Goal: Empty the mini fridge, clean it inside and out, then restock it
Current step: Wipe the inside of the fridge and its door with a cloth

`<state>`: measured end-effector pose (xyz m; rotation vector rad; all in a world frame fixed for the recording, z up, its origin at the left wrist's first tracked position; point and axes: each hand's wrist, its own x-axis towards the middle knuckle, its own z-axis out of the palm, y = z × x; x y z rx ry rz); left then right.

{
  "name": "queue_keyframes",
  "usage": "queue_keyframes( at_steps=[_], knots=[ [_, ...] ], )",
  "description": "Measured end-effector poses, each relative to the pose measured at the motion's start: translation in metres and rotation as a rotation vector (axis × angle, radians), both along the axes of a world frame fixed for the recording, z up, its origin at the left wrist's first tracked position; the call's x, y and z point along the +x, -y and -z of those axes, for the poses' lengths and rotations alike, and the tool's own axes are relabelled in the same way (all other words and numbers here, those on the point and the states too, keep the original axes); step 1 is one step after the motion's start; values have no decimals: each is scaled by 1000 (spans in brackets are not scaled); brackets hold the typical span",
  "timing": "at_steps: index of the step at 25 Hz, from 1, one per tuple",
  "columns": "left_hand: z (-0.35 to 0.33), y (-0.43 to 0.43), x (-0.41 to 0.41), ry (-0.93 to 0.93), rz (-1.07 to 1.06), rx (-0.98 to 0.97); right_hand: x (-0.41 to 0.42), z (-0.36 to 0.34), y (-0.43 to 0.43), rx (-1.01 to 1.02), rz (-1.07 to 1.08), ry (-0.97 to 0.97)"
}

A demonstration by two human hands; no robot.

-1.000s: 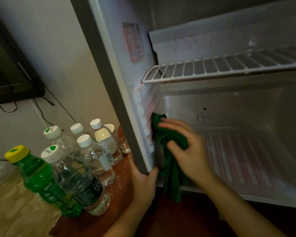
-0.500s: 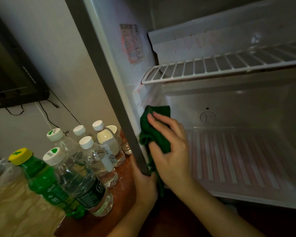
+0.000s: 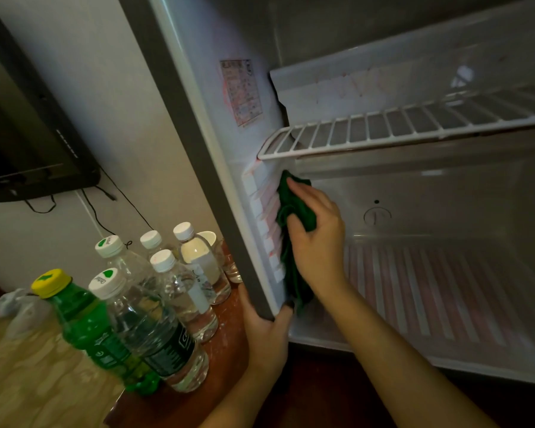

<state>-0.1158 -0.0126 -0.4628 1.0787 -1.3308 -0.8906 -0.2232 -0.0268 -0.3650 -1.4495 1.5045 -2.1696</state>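
The mini fridge (image 3: 430,211) stands open with nothing inside it; a white wire shelf (image 3: 414,128) spans its upper part. My right hand (image 3: 317,239) holds a dark green cloth (image 3: 294,211) against the ribbed left inner wall, just under the shelf, with the cloth's tail hanging down. My left hand (image 3: 267,332) grips the bottom corner of the fridge's grey left front edge (image 3: 198,168), thumb curled over the inside. Several bottles stand left of the fridge: clear water bottles (image 3: 155,329) and a green soda bottle (image 3: 87,325) with a yellow cap.
The bottles stand on a reddish wooden surface (image 3: 229,344) beside a pale patterned cloth (image 3: 28,381). A dark TV (image 3: 28,143) hangs on the wall at left with cables below it. A sticker (image 3: 241,91) is on the fridge's inner left wall.
My right hand has carried the green cloth up the left inner wall, from near the fridge floor to just below the wire shelf. My left hand stays on the front edge.
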Motion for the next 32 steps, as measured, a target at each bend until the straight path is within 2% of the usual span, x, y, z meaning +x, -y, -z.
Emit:
queue_keyframes(
  at_steps=[3, 6, 7, 8, 10, 11, 12, 14, 16, 18, 19, 21, 23, 25, 26, 28, 29, 30, 31, 32],
  knots=[
    [-5, -2, -1, -46, 19, -15, 10, 7, -15, 52, -84, 68],
    [-4, -1, 0, -98, 113, -24, 13, 13, -60, 69, -338, 16],
    [-7, -3, 1, -71, 91, 10, 6, 12, -69, 104, -417, 90],
    [-9, -5, 1, -36, 86, 35, -2, 9, -77, 176, -472, 270],
    [-14, -10, 3, 33, 38, 67, -21, 0, -92, 349, -556, 779],
    [-17, -12, 3, 52, 27, 51, -27, -4, -101, 415, -595, 969],
    [-14, -10, 7, 84, 44, 22, -31, -7, -113, 458, -615, 1050],
    [-12, -6, 15, 148, 111, -45, -39, -13, -134, 465, -589, 1050],
    [-17, -8, 21, 213, 105, -24, -44, -16, -149, 420, -516, 1061],
    [-24, -22, 25, 184, 37, 53, -47, -19, -157, 389, -489, 1103],
    [-28, -33, 27, 179, 16, 20, -49, -19, -159, 387, -489, 1138],
    [-35, -56, 32, 267, 63, -238, -47, -18, -159, 394, -528, 1245],
    [-41, -73, 34, 464, 252, -475, -40, -17, -158, 401, -549, 1315],
    [-53, -81, 25, 568, 444, -551, -31, -17, -156, 437, -559, 1342],
    [-61, -82, 18, 495, 520, -532, -28, -16, -157, 461, -569, 1342],
    [-74, -82, 6, 198, 629, -367, -26, -12, -161, 521, -623, 1277],
    [-82, -81, 2, 112, 574, -291, -26, -11, -165, 580, -627, 1166],
    [-88, -79, 1, 43, 504, -215, -28, -8, -171, 664, -600, 929],
    [-93, -77, 0, -48, 437, -118, -30, -3, -176, 747, -524, 575],
    [-99, -75, 0, -168, 423, 3, -32, 0, -182, 762, -354, 234]
  ],
)
